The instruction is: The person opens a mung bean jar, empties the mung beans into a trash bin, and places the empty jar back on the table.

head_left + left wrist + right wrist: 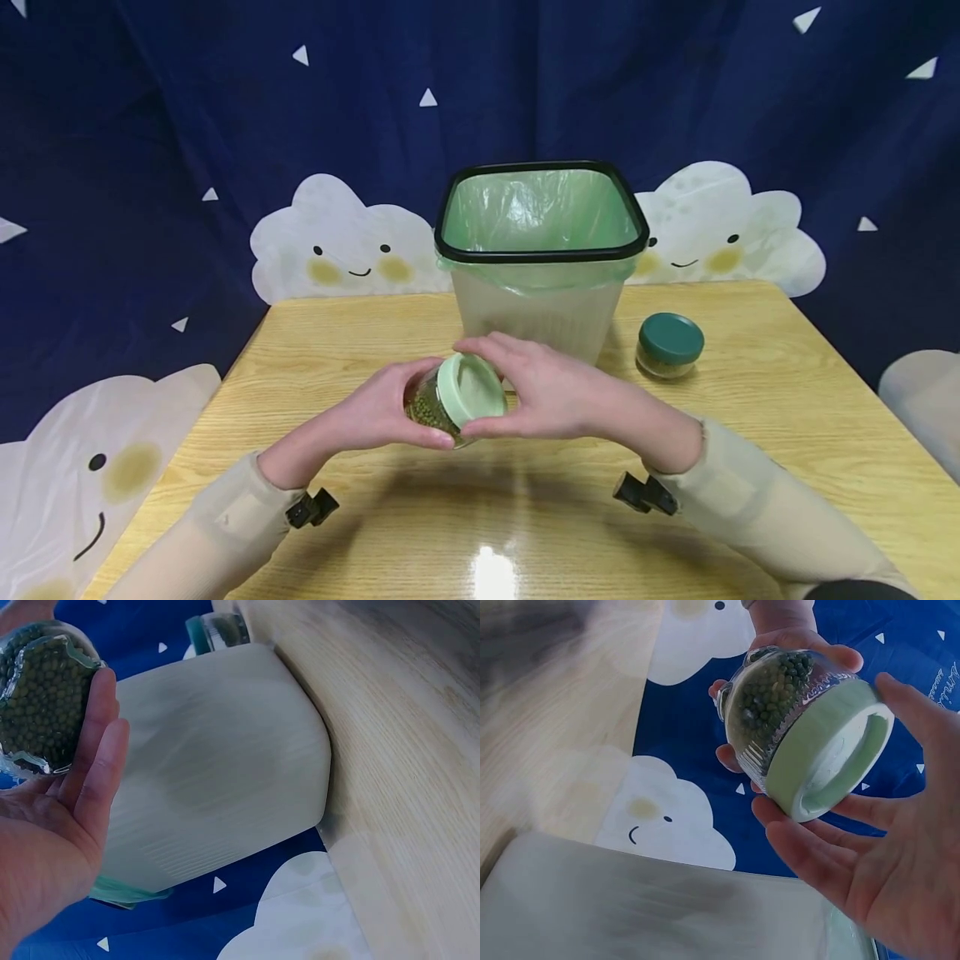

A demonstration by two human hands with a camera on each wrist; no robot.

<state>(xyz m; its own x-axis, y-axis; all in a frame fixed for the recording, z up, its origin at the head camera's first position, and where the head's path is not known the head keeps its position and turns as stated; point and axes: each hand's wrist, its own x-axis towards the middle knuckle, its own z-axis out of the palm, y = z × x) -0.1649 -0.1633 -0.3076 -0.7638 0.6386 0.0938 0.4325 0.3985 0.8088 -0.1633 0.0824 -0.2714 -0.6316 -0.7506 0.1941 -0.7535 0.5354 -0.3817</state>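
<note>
Between both hands, a clear glass jar (427, 408) of green beans is held tilted above the table, its pale green lid (472, 390) facing right. My left hand (392, 408) grips the glass body, thumb along the near side. With thumb and fingers spread around the lid's rim, my right hand (543, 387) holds the lid. In the right wrist view the lid (829, 750) sits on the jar (772, 697), and the beans lie inside. The left wrist view shows the jar's base (45, 697) resting against the left hand (67, 817).
A whitish bin (536, 308) with a black rim and green liner bag stands behind the hands. To its right is a second small jar (670, 343) with a dark green lid. The wooden table (337, 333) meets a blue curtain (525, 83) at the back.
</note>
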